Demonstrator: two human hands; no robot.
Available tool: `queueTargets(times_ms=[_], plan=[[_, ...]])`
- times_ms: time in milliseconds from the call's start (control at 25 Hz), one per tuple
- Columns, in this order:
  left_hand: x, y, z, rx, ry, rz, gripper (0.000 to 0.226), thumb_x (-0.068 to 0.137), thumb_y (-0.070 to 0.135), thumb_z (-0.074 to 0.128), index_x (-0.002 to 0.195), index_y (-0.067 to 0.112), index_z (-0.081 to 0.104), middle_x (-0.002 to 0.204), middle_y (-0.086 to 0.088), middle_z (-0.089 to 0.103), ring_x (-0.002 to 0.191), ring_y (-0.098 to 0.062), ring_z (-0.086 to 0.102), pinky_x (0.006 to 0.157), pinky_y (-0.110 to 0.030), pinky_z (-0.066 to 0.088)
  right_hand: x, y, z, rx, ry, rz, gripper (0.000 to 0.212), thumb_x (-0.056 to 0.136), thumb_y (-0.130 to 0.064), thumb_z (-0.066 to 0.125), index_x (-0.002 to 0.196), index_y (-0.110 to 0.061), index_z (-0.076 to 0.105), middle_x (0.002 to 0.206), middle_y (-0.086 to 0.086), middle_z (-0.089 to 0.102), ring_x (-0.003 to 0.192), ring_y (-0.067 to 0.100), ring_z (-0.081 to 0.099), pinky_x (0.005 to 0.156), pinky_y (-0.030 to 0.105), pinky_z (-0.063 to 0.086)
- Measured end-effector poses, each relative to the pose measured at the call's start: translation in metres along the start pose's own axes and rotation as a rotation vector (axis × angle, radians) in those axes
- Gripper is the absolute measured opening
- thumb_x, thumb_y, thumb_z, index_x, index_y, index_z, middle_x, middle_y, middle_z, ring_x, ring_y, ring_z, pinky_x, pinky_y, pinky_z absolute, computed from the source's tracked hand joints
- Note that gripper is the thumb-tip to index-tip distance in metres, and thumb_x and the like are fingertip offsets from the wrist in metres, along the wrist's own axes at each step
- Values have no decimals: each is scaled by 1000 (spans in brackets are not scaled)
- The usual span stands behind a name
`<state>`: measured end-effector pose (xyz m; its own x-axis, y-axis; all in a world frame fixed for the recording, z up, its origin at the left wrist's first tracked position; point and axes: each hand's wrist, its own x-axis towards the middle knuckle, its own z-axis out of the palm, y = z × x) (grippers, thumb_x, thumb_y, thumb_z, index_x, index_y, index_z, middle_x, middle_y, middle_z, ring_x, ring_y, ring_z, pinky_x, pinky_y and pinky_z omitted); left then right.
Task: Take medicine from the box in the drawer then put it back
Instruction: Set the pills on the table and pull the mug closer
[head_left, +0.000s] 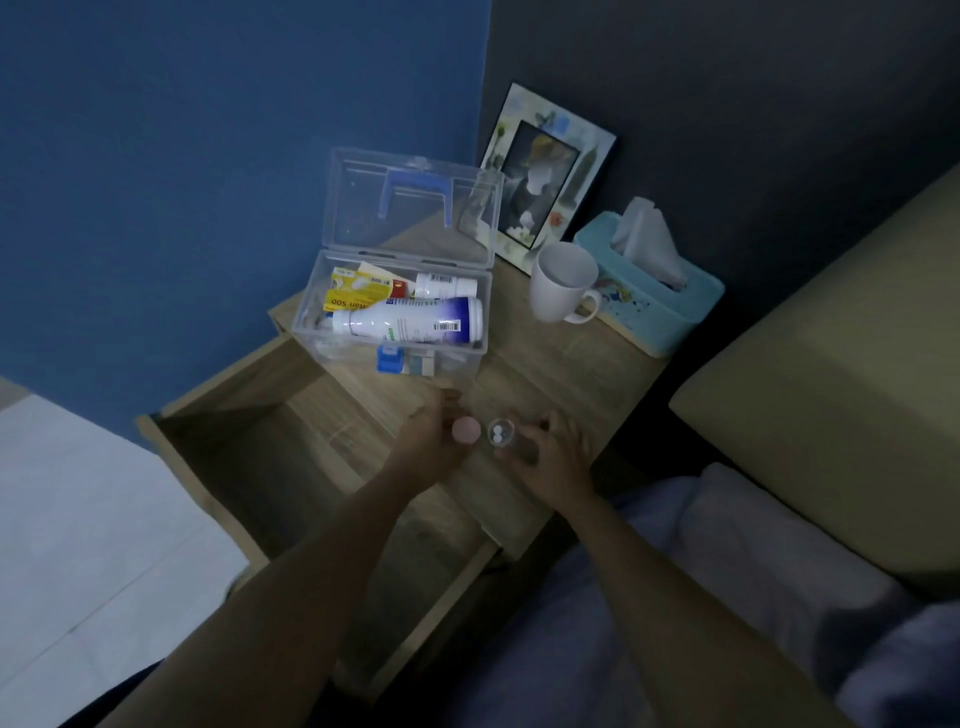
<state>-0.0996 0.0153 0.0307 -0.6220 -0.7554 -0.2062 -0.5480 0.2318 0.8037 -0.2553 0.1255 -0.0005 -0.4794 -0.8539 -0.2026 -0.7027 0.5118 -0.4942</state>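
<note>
A clear plastic medicine box (311, 312) stands on the wooden nightstand (550, 374) with its lid up. Inside lie a white bottle (410, 322), a smaller white bottle (444, 285) and a yellow packet (358, 296). In front of the box, my left hand (431, 436) holds a small pink cap (466, 430). My right hand (550, 457) grips a small clear pill bottle (501, 432) with its mouth facing me; two white pills show inside. The drawer (291, 457) below is pulled out and looks bare.
A white mug (563, 283), a teal tissue box (649, 301) and a photo frame (545, 171) stand at the back of the nightstand. A bed with a beige headboard (831, 374) lies to the right. The blue wall is on the left.
</note>
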Motion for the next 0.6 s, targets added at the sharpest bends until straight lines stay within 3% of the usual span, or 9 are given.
queueTargets(times_ms=[120, 440, 600], plan=[[4, -2, 3, 32, 15, 34, 46, 77, 15, 71, 119, 3, 58, 135, -9, 54, 121, -25, 53, 98, -27, 37, 3, 4, 1, -66, 41, -38, 55, 76, -56, 62, 126, -34, 53, 123, 8, 43, 115, 27, 38, 100, 42, 30], [7, -1, 2, -26, -17, 0, 64, 76, 12, 73, 133, 8, 44, 126, -10, 63, 115, -22, 60, 90, -16, 37, 5, 8, 4, -90, 65, -80, 56, 76, -59, 59, 127, -39, 50, 118, 5, 42, 110, 25, 38, 96, 39, 29], [4, -3, -1, -42, -23, -19, 68, 73, 6, 70, 135, 11, 42, 125, -10, 60, 115, -23, 57, 88, -21, 38, 3, 6, -3, -36, 28, -74, 66, 75, -55, 64, 132, -28, 46, 125, 6, 39, 117, 26, 36, 101, 41, 29]])
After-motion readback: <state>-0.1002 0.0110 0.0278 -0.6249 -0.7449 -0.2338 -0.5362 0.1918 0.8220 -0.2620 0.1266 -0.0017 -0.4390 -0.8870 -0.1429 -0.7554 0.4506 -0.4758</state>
